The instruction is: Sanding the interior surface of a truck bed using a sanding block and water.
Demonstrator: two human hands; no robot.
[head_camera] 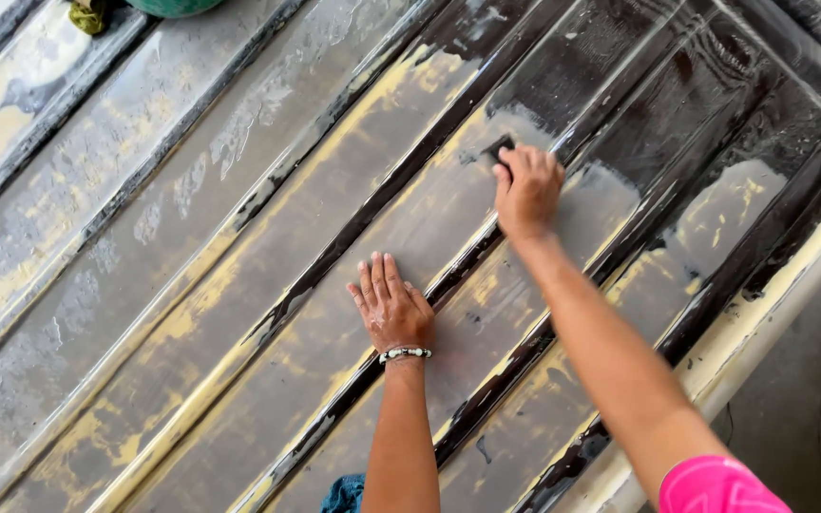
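While our right hand [527,193] curls shut over a small dark sanding pad [499,149], we press that pad against the wide ribbed metal panel [239,266], whose dark paint is worn through to yellow and grey. Only a corner of the pad shows past the fingertips, near the upper middle of the view, on a flat strip where grey sanded metal meets glossy wet black paint. Our left hand [391,309] lies open and flat, fingers spread a little, palm down on the next strip of the panel, lower and to the left of the right hand, well apart from the pad. A beaded bracelet of white and dark beads [404,353] sits on the left wrist. A bright pink sleeve [715,486] covers the right upper arm at the bottom edge. Raised ribs run diagonally across the panel. A pale yellow rim [791,285] edges it at right, with grey floor [810,418] beyond. A round green container [173,6] and an olive rag [87,15] sit at the top edge. Blue cloth [344,494] shows below the left forearm.
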